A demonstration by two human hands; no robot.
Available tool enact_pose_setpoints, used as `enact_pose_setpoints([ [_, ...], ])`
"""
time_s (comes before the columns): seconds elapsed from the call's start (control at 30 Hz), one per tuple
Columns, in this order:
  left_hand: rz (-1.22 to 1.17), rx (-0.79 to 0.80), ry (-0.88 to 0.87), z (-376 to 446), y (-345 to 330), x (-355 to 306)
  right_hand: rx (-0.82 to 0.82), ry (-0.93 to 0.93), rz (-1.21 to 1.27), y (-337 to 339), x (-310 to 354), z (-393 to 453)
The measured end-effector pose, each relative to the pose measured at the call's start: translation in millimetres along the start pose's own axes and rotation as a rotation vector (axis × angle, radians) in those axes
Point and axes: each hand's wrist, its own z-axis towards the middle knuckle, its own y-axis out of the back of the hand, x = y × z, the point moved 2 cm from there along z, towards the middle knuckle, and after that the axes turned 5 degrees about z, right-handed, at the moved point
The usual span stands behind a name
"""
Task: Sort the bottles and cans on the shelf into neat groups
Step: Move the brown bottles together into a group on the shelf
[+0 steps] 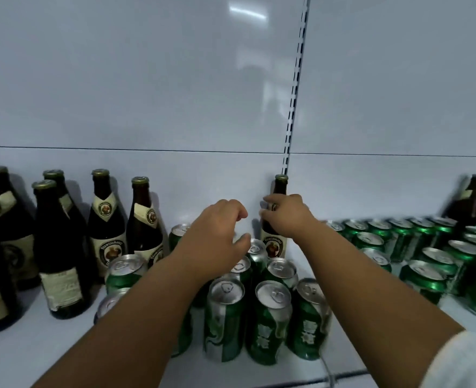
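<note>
My right hand [286, 217] grips the neck and shoulder of a dark brown bottle [273, 243] that stands upright at the back of the shelf, near the slotted upright. My left hand [213, 239] hovers with fingers loosely curled over a cluster of green cans [267, 317] at the middle front and holds nothing. Several more brown bottles [106, 222] with cream labels stand at the left. Further green cans [424, 275] fill the right side, with one more bottle [473, 197] behind them.
The white shelf board [35, 345] shows bare at the front left and between the can groups. A white back panel [175, 93] rises behind everything, with a slotted upright [294, 107] right of centre. A thin white cable [329, 371] hangs at the front edge.
</note>
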Motion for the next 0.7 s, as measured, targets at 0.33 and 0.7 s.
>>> enact_pose_setpoints([
  [0.33, 0.034, 0.062, 0.159, 32, -15, -22, -0.332, 0.333, 0.061, 55, 22, 4],
  [0.7, -0.554, -0.351, 0.26, 7, 44, -37, -0.262, 0.842, 0.589, 78, 154, -65],
])
